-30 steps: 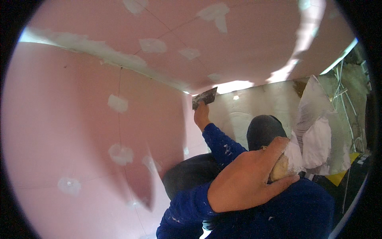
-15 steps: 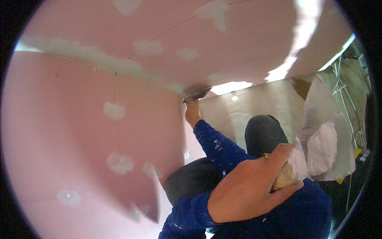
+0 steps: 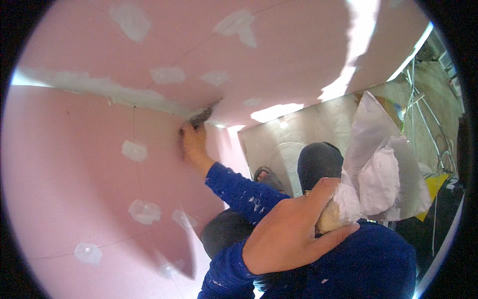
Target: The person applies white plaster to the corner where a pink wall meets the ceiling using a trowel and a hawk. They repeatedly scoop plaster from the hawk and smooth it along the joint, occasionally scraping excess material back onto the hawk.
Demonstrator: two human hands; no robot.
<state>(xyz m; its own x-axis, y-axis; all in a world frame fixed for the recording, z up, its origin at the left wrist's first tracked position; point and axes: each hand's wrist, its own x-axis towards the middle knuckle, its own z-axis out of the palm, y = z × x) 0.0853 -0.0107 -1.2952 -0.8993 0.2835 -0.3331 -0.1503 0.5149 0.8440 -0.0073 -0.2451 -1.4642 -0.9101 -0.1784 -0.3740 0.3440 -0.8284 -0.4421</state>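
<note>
My left hand (image 3: 289,229), coming in from the lower left, is closed around the pale handle of a broad metal trowel (image 3: 416,192). A thick lump of white filler (image 3: 379,177) lies on its blade, and more is smeared near the handle. My right hand (image 3: 195,144) reaches up and away to the left, gripping a putty knife (image 3: 201,118). Its dark blade lies against the corner where two pink plasterboard surfaces meet; its handle is hidden by my fingers. A whitish band of filler (image 3: 144,95) runs along that joint, left of the knife.
Pink board (image 3: 89,149) fills the left side, with filler patches (image 3: 144,212) on it. A sloping pink surface (image 3: 294,55) is above. My knee (image 3: 321,162) and sandalled foot (image 3: 269,178) are below. Loose cables (image 3: 423,114) and a black-and-yellow item (image 3: 434,194) stand at the right.
My right hand and the putty knife have moved left along the joint, away from the far end. The view has shifted, and my foot now shows. My left hand still holds the loaded trowel.
</note>
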